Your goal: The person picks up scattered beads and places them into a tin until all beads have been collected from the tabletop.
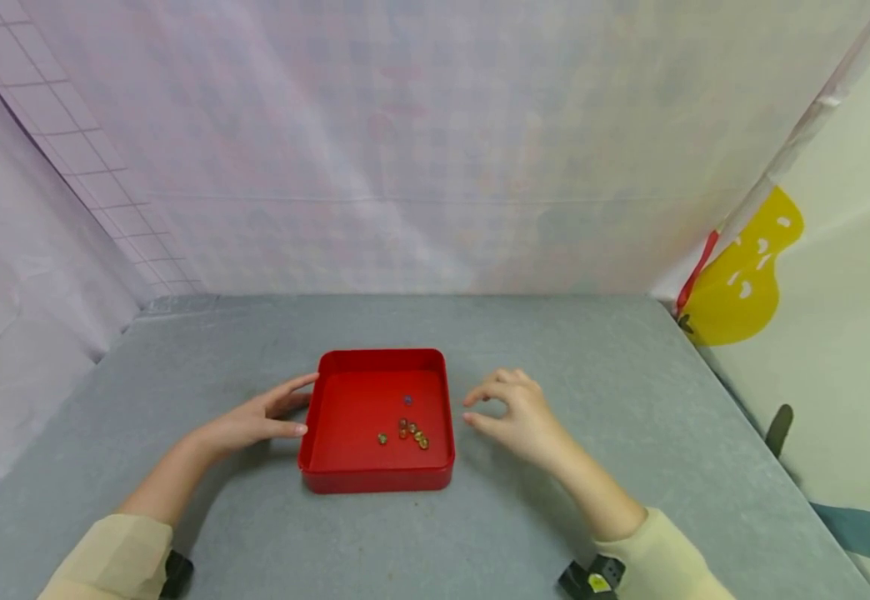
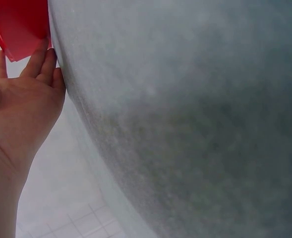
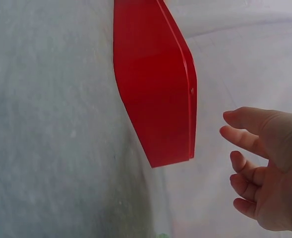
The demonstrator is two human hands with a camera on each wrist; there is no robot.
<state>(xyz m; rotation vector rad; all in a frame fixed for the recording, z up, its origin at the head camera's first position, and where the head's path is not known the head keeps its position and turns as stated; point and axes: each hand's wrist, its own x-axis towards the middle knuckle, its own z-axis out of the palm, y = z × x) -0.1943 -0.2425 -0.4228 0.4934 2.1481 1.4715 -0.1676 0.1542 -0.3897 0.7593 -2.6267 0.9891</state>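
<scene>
A square red tray (image 1: 377, 481) sits on the grey tabletop. Inside it, several small gold-green beads (image 1: 417, 436) cluster right of centre. One greenish bead (image 1: 382, 438) lies apart to their left, and a small blue bead (image 1: 408, 400) lies behind them. My left hand (image 1: 270, 412) rests against the tray's left side, thumb and fingers extended; its fingertips meet the red wall in the left wrist view. Just right of the tray, my right hand (image 1: 513, 417) hovers with loosely bent fingers and a gap between thumb and forefinger. Nothing shows between its fingers (image 3: 242, 139).
The grey cloth-covered table (image 1: 555, 333) extends around the tray on all sides. A pale checked curtain (image 1: 435, 167) hangs behind it. To the right is a white sheet with a yellow pear print (image 1: 742, 283).
</scene>
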